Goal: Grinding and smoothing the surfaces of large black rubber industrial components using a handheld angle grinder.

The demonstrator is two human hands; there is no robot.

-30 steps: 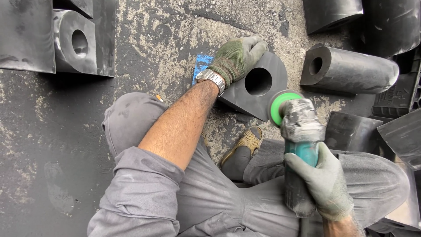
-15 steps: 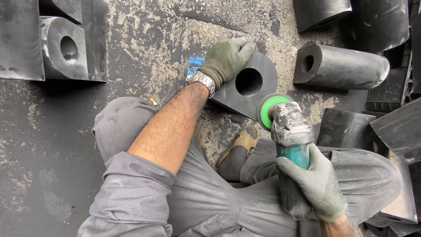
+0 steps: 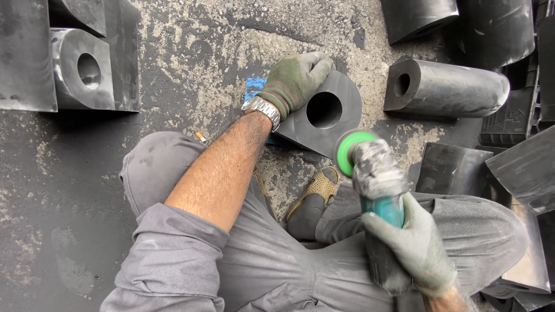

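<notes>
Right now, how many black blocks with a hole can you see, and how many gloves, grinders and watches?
Holed blocks: 3
Gloves: 2
Grinder: 1
Watch: 1
Total: 7

a rough workshop or fabrication yard: a stained, dusty concrete floor (image 3: 87,190), heavy dark blocks with bored holes (image 3: 81,69) strewn about, and a dust-caked angle grinder (image 3: 376,190) gripped in a work-gloved right hand (image 3: 419,245).
</notes>
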